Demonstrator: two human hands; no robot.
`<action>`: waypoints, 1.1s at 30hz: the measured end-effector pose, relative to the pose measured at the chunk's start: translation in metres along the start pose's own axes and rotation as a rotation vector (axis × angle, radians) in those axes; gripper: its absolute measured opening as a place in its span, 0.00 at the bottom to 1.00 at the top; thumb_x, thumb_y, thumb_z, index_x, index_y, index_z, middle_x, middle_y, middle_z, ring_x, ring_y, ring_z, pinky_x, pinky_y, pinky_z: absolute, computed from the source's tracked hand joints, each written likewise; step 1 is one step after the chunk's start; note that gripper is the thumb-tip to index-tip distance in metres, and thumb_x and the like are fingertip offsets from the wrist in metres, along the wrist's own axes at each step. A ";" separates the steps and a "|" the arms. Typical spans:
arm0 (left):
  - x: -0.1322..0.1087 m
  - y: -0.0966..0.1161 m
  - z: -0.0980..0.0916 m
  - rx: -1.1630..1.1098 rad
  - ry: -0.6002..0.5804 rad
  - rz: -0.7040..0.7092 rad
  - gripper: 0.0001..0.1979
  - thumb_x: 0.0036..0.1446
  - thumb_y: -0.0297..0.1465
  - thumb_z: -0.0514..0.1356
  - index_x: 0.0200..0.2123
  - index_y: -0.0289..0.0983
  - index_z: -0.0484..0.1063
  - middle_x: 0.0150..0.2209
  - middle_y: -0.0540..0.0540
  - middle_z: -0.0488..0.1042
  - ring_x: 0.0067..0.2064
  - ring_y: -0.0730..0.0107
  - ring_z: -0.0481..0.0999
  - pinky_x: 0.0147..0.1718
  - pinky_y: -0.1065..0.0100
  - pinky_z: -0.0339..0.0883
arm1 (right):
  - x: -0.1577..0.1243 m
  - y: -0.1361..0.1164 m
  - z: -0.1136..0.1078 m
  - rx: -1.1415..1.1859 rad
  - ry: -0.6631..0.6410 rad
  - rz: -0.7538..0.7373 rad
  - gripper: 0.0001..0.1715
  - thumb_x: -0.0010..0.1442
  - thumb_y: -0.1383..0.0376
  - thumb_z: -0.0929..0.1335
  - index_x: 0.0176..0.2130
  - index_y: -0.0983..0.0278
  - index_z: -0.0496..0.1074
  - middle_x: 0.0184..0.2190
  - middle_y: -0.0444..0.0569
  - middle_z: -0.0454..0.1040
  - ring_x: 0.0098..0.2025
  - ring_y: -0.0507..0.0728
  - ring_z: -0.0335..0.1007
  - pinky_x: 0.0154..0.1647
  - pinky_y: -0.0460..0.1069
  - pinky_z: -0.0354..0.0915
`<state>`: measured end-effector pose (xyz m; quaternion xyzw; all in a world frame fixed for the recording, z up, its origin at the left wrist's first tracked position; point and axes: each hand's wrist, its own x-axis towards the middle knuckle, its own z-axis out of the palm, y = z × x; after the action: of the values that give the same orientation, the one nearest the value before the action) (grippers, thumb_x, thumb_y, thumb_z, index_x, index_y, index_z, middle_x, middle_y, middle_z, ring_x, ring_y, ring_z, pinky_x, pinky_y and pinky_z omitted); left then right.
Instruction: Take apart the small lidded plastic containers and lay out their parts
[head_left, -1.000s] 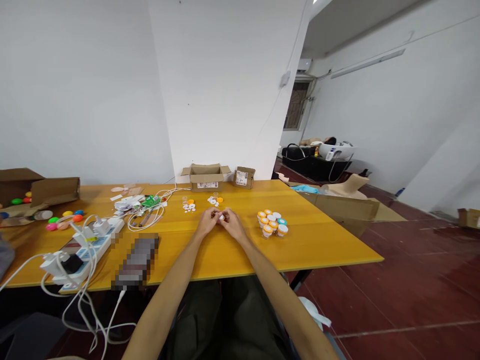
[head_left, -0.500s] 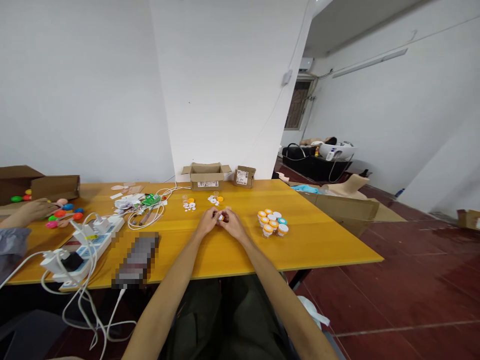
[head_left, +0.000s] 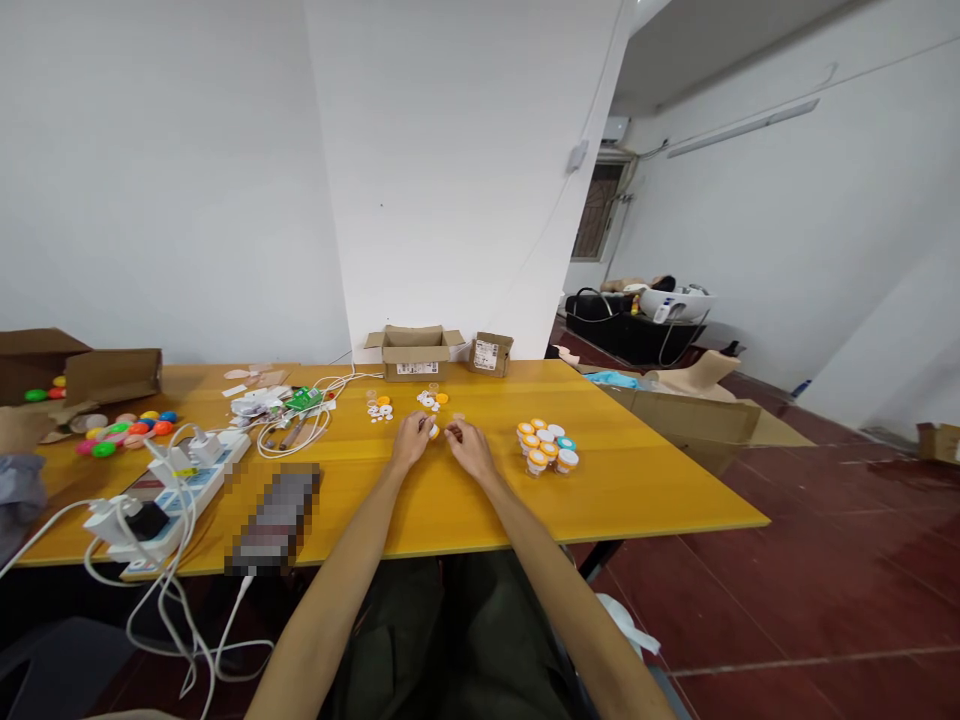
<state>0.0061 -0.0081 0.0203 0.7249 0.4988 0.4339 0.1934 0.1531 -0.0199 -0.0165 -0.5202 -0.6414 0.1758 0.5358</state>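
My left hand is closed around a small white and orange cap, which shows at its fingertips above the table. A short gap to the right, my right hand has its fingers bent and slightly apart, with nothing visible between them. Just beyond its fingertips is a small clear cup, partly hidden. To the right stands a cluster of small clear jars with orange, white and teal lids. Farther back lie loose white discs and an orange ring.
An open cardboard box and a smaller box stand against the wall. At left are a phone, a power strip with cables, and colourful balls near another person's hand.
My right hand has moved off the cap and a little to the right, while the left keeps it. The other person's hand at far left has drawn back leftward.
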 end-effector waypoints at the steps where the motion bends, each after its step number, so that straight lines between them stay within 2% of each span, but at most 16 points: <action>1: 0.000 0.000 0.000 0.006 -0.003 -0.002 0.16 0.61 0.36 0.55 0.22 0.38 0.66 0.24 0.51 0.69 0.31 0.69 0.69 0.36 0.68 0.62 | 0.001 0.002 0.001 0.000 0.006 0.001 0.03 0.53 0.66 0.69 0.29 0.57 0.73 0.30 0.46 0.79 0.33 0.60 0.77 0.38 0.54 0.73; 6: -0.002 -0.002 0.001 0.027 -0.036 -0.020 0.17 0.60 0.39 0.56 0.21 0.39 0.67 0.21 0.51 0.67 0.31 0.68 0.69 0.34 0.68 0.62 | 0.006 0.018 0.004 -0.003 0.068 0.026 0.04 0.52 0.66 0.69 0.31 0.57 0.75 0.33 0.49 0.80 0.35 0.61 0.77 0.40 0.56 0.73; 12: -0.002 -0.002 0.002 0.024 -0.052 -0.020 0.18 0.61 0.40 0.56 0.21 0.39 0.66 0.21 0.52 0.67 0.30 0.67 0.69 0.34 0.68 0.62 | 0.008 0.032 0.008 -0.023 0.174 -0.013 0.07 0.51 0.66 0.68 0.34 0.57 0.75 0.36 0.49 0.80 0.41 0.62 0.76 0.46 0.57 0.72; 18: -0.002 0.002 0.001 0.027 -0.046 -0.027 0.17 0.60 0.39 0.56 0.20 0.39 0.64 0.21 0.52 0.66 0.30 0.68 0.69 0.33 0.68 0.62 | 0.011 0.032 0.004 0.004 0.153 0.065 0.04 0.51 0.66 0.67 0.30 0.58 0.73 0.32 0.49 0.78 0.36 0.61 0.76 0.42 0.56 0.72; 22: -0.003 0.003 0.001 0.051 -0.046 -0.029 0.18 0.60 0.39 0.56 0.20 0.39 0.63 0.21 0.52 0.67 0.30 0.68 0.69 0.33 0.68 0.60 | 0.018 0.040 0.005 -0.045 0.177 0.070 0.07 0.49 0.69 0.65 0.27 0.57 0.71 0.29 0.49 0.77 0.36 0.61 0.75 0.44 0.56 0.70; 26: -0.005 0.005 0.002 0.081 -0.081 -0.011 0.18 0.61 0.38 0.56 0.19 0.39 0.61 0.21 0.52 0.66 0.29 0.68 0.67 0.32 0.68 0.58 | 0.029 0.051 0.010 -0.056 0.145 0.025 0.10 0.46 0.71 0.67 0.28 0.56 0.72 0.31 0.50 0.77 0.41 0.64 0.75 0.47 0.57 0.68; 29: -0.007 0.006 0.003 0.083 -0.095 -0.002 0.19 0.61 0.39 0.55 0.19 0.39 0.60 0.21 0.52 0.64 0.29 0.69 0.66 0.32 0.68 0.57 | 0.041 0.051 0.011 -0.074 0.129 0.017 0.10 0.47 0.71 0.69 0.30 0.56 0.74 0.34 0.51 0.78 0.45 0.65 0.74 0.48 0.57 0.67; 31: -0.007 0.006 0.004 0.078 -0.103 0.006 0.19 0.61 0.39 0.55 0.20 0.39 0.60 0.21 0.53 0.64 0.29 0.69 0.65 0.32 0.68 0.57 | 0.049 0.046 0.010 -0.185 0.072 0.079 0.11 0.51 0.69 0.69 0.36 0.57 0.75 0.39 0.53 0.79 0.50 0.66 0.73 0.50 0.57 0.66; 33: -0.007 0.005 0.004 0.068 -0.110 0.019 0.18 0.61 0.39 0.55 0.20 0.39 0.61 0.21 0.53 0.64 0.29 0.69 0.65 0.32 0.68 0.57 | 0.056 0.036 0.009 -0.364 -0.053 0.178 0.14 0.55 0.65 0.68 0.44 0.60 0.74 0.48 0.56 0.78 0.56 0.66 0.70 0.54 0.57 0.63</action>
<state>0.0117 -0.0155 0.0187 0.7585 0.4948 0.3781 0.1917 0.1690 0.0454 -0.0201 -0.6582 -0.6281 0.1171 0.3981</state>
